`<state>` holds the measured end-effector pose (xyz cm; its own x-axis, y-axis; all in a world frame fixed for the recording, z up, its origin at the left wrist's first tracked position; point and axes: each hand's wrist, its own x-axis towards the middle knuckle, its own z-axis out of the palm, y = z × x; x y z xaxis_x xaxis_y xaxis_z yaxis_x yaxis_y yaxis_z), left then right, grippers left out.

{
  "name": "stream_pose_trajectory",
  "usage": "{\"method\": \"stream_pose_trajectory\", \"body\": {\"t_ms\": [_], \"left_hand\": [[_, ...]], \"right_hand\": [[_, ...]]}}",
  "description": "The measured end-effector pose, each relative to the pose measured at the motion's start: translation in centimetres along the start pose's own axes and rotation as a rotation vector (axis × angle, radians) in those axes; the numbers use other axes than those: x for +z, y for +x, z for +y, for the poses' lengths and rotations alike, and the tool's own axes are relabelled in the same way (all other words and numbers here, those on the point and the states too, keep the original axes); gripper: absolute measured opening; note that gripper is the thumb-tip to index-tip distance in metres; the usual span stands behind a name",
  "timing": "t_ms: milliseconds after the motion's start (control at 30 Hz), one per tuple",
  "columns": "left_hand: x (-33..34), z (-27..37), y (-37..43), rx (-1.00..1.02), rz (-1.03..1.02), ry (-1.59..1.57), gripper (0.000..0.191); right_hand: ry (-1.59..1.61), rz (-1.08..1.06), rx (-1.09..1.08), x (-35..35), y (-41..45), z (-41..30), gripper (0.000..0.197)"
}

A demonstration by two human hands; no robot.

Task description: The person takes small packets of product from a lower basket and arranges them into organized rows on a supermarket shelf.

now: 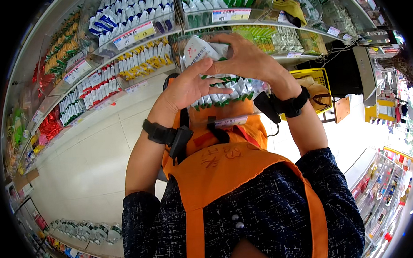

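Note:
A white snack packet (199, 51) with red and blue printing is at my right hand (246, 59), between its thumb and outstretched fingers. Silvery wrapping shows beside it, partly hidden by those fingers. My left hand (188, 85) is palm up with fingers spread, its thumb overlapping the packet's lower edge; whether it bears any weight is unclear. Below both hands, a clear plastic bin (201, 117) juts out in front of my orange apron. Silver packets with green ends (239, 88) stand in rows in it, and a price label (230, 121) is on its front.
Shelf bins of blue-ended packets (131, 14), yellow-ended packets (146, 59) and red-ended packets (101, 86) curve along the front and left. At right are a yellow basket (308, 72) with a bag in it and loose cables (337, 51). Tiled floor (91, 160) lies left of me.

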<state>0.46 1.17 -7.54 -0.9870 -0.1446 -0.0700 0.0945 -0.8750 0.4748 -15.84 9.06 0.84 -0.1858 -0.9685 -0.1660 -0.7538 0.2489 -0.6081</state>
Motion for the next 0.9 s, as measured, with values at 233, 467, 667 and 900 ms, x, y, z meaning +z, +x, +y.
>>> {"method": "stream_pose_trajectory", "body": {"t_ms": [233,467,667,900], "left_hand": [[-0.3,1.0,-1.2,0.03,-0.038,-0.056,0.024],[1.3,1.5,-1.9,0.082,-0.048,-0.038,0.063],[1.9,1.1,-1.7,0.03,-0.015,-0.026,0.065],[5.7,2.3,-1.0,-0.167,0.27,0.863,0.066]], "right_hand": [[0.209,0.025,-0.193,-0.6,-1.4,-0.2,0.087],[0.364,0.177,-0.32,0.2,-2.0,0.9,0.086],[0.867,0.134,-0.147,2.9,-3.5,1.3,0.109],[1.258,0.038,-0.065,4.8,-4.7,4.0,0.097]]}}
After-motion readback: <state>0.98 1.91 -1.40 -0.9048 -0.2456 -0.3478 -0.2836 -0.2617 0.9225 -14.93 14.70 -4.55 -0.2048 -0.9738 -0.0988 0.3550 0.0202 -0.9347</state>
